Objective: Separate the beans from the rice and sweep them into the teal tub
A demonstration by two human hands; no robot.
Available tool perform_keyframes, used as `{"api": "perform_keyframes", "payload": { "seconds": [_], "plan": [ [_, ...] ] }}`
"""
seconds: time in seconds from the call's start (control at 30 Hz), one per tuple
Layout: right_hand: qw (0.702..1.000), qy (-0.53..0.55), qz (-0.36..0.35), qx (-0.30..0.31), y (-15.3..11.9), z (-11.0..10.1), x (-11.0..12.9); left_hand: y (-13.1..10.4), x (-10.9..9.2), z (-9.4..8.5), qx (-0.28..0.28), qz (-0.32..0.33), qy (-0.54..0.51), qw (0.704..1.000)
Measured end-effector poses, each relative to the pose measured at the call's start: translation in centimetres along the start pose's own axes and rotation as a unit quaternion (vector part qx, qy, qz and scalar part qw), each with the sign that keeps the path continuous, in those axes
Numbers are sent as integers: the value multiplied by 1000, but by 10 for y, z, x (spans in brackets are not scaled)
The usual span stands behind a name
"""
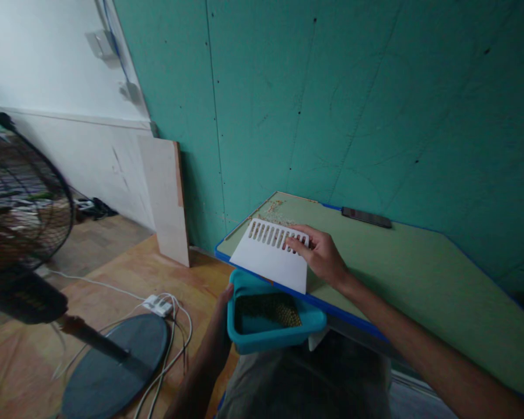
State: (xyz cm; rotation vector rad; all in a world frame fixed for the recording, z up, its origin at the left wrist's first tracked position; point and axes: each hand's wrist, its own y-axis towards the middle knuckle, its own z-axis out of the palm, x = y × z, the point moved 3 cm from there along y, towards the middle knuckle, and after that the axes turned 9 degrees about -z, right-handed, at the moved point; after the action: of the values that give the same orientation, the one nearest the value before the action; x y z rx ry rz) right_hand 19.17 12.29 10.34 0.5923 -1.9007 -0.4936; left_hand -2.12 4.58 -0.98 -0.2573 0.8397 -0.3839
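My right hand [321,256] is closed on a flat white slotted plate [268,259], with the thumb on top near the slots. The plate lies over the left part of the green tabletop [375,256], its near edge at the table's blue rim. Small tan grains [275,206] are scattered on the tabletop beyond it. Below the rim, my left hand [220,314] grips the left side of a teal plastic tub [271,340]. Dark green and tan grains [275,308] lie inside the tub. Most of my left fingers are hidden behind its wall.
A dark phone-like object [365,217] lies at the table's back edge against the green wall [262,105]. To the left stands a fan [24,198] on a round base [117,372]. A power strip [157,305] with loose cables is on the floor. A board [166,198] leans nearby.
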Motion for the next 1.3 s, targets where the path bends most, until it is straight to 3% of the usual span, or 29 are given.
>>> {"api": "perform_keyframes", "payload": {
  "seconds": [0.27, 0.5, 0.87, 1.07, 1.3],
  "plan": [
    [999, -28, 6, -23, 12, -8, -13, 0, -2, 1, -5, 18, 12, 1000],
    [990, -118, -22, -80, 20, -34, -26, 3, 0, -6, -16, -10, 2, 1000],
    [981, -164, -38, -97, 29, -49, -35, 3, 2, 0, 43, -6, -7, 999],
    [973, -199, -47, -110, 30, -57, -39, 2, 3, -2, 4, -15, -2, 1000],
    [965, -223, -49, -127, 30, -70, -44, 1, 0, -4, 0, -1, 9, 1000]
  ]
}}
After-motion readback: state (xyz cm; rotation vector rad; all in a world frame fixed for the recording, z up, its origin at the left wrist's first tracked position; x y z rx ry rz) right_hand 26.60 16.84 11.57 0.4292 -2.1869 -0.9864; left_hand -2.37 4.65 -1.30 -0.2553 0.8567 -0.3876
